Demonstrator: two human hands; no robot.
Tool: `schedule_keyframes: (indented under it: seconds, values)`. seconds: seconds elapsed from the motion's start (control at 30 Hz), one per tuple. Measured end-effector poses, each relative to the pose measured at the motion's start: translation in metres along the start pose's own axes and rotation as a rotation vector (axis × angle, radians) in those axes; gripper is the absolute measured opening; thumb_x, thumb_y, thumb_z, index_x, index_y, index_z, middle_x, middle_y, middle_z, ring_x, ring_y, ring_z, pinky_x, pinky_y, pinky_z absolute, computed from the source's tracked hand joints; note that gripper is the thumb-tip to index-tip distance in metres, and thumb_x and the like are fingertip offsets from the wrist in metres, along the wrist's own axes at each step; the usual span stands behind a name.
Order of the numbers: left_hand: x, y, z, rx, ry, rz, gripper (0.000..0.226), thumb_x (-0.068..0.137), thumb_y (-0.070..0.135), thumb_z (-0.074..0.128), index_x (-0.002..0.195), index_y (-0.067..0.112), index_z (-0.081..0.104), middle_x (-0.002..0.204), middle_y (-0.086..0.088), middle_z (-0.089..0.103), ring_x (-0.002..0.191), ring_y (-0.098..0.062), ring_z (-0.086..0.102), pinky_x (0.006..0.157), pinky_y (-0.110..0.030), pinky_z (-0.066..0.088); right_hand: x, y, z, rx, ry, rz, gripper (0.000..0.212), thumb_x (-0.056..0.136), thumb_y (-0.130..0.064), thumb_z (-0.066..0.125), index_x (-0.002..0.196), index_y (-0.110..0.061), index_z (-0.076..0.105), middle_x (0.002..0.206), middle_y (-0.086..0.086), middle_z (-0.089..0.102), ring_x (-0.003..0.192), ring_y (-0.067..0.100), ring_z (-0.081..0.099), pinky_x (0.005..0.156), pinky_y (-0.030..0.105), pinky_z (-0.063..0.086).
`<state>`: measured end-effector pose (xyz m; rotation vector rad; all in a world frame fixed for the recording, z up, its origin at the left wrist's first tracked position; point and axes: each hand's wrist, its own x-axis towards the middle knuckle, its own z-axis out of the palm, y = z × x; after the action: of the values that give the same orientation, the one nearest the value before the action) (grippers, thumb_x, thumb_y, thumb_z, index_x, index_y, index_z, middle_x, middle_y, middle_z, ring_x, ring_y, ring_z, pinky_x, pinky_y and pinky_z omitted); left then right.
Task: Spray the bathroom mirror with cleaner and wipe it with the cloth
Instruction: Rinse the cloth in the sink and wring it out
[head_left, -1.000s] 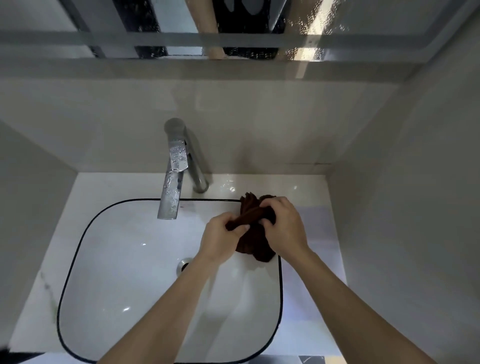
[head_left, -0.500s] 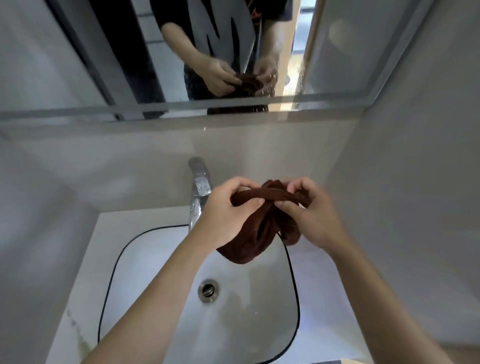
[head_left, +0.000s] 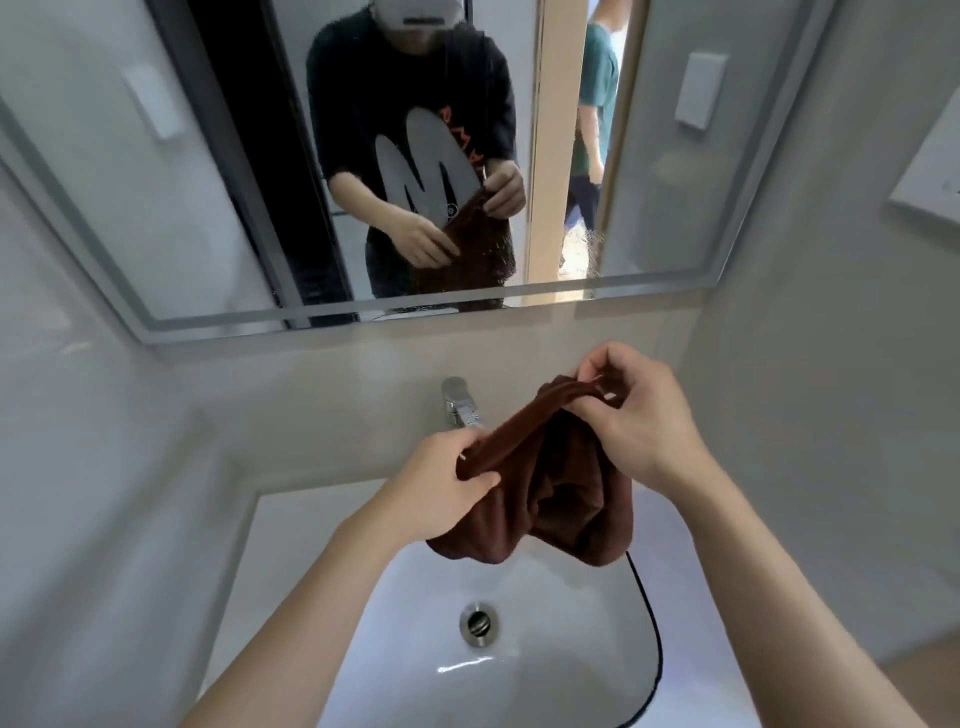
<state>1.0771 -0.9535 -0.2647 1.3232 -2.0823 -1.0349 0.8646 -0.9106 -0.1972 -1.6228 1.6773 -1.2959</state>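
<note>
Mirror (head_left: 171, 171) hangs on the pale glossy wall above the white sink (head_left: 322, 525), which has a black rim line and a round steel drain (head_left: 478, 623). Left hand (head_left: 441, 483) pinches one rolled edge of the brown terry cloth (head_left: 566, 499); chrome faucet (head_left: 457, 405) sits behind it. Right hand (head_left: 639, 415) pinches the other edge, higher up. The cloth sags between them over the basin.

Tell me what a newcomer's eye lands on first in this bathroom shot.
The dark brown cloth stands out, stretched between the left hand and the right hand above the white sink. Above it, the mirror on the wall reflects the person holding that cloth.
</note>
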Motion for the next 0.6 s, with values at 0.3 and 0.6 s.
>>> schedule_keyframes:
  seconds: [0.3,0.6]
  values:
    - [-0.030,0.004,-0.039,-0.269,0.060,-0.120,0.012,0.094,0.014,0.061,0.087,0.020,0.068,0.082,0.000,0.070,0.078,-0.014,0.064,0.080,-0.033,0.052,-0.013,-0.011,0.009,0.073,0.018,0.092,0.016,0.087,-0.008,0.071,0.084,-0.016,0.058,0.080,0.002,0.072,0.072,0.016,0.063,0.074,0.039,0.053]
    - [-0.017,0.072,-0.101,-0.655,0.073,-0.090,0.018,0.094,0.008,0.057,0.105,0.010,0.071,0.090,-0.008,0.074,0.076,-0.018,0.069,0.069,-0.024,0.057,-0.009,-0.022,0.024,0.039,-0.038,0.104,0.013,0.085,-0.019,0.076,0.094,-0.026,0.070,0.098,-0.004,0.074,0.090,0.020,0.070,0.083,0.034,0.055]
